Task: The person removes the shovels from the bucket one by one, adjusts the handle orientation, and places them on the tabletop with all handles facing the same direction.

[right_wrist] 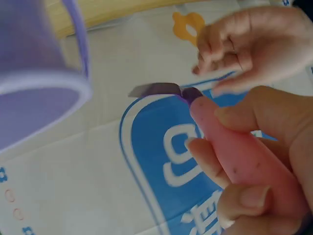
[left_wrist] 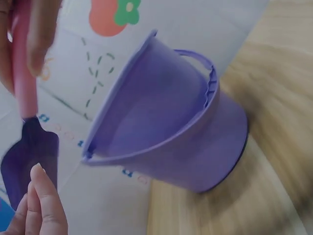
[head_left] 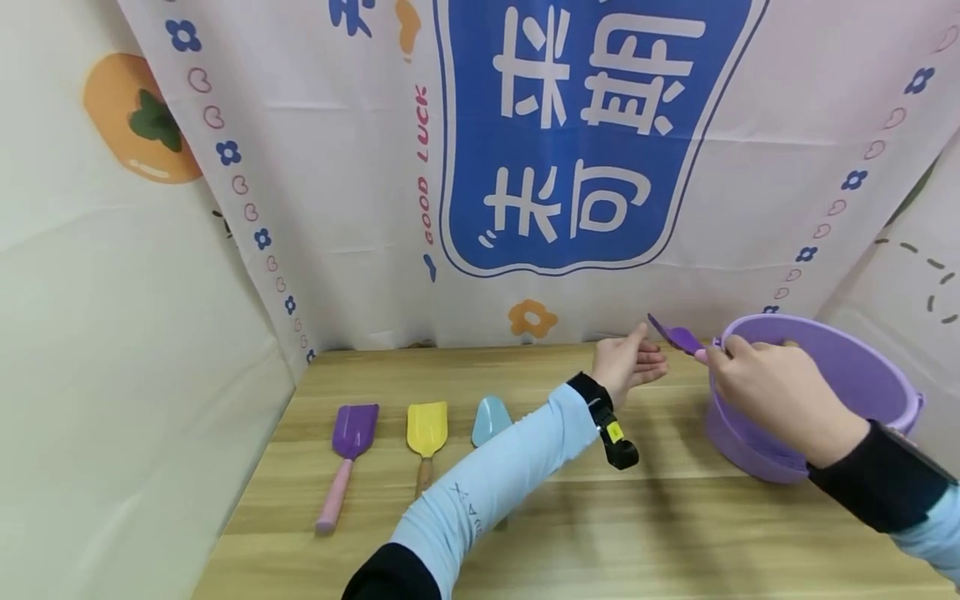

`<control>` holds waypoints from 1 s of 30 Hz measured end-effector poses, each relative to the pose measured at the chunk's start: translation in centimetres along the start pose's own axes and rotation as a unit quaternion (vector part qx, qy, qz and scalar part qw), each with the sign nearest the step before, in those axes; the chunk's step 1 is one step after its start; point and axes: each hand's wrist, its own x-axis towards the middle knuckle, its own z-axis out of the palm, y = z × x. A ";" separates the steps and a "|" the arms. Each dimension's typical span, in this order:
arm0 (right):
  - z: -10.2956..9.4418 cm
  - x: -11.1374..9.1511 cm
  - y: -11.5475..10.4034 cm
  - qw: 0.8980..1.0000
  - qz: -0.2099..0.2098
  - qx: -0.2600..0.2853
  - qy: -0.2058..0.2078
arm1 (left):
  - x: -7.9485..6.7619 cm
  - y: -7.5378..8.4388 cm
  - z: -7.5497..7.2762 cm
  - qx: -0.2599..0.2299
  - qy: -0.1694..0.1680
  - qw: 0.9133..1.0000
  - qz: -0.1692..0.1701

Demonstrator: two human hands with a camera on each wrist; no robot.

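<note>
My right hand grips the pink handle of a small toy shovel with a purple blade. The shovel is up in the air beside the rim of a purple bucket, and its blade points toward my left hand. That left hand is held with its fingers loosely extended and nothing in its grasp. In the left wrist view its fingertips overlap the blade. The bucket stands upright at the right, partly hidden by my right hand in the head view.
On the wooden table at the left lie a purple shovel with a pink handle, a yellow shovel and a light blue shovel. My left forearm covers part of the last two. A printed cloth hangs behind the table.
</note>
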 end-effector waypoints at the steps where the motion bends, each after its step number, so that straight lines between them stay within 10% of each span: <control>1: 0.3 0.0 -0.3 1.000 -0.002 -0.004 -0.008 | -0.1 0.3 -0.2 0.000 0.003 1.000 0.001; 19: 5.8 0.8 -7.7 0.994 -0.036 -0.087 0.058 | -0.3 1.3 -5.5 0.137 0.107 0.985 -0.020; 26: 7.3 0.7 -10.4 0.997 0.053 0.055 0.008 | 0.0 1.8 -8.1 0.214 0.105 0.971 -0.017; 28: 7.2 1.1 -10.3 0.976 0.120 0.164 -0.074 | 0.3 1.8 -9.1 0.235 0.100 0.967 -0.015; 30: 7.4 1.5 -10.0 0.925 0.201 0.275 -0.167 | 0.5 1.7 -10.1 0.258 0.098 0.961 -0.010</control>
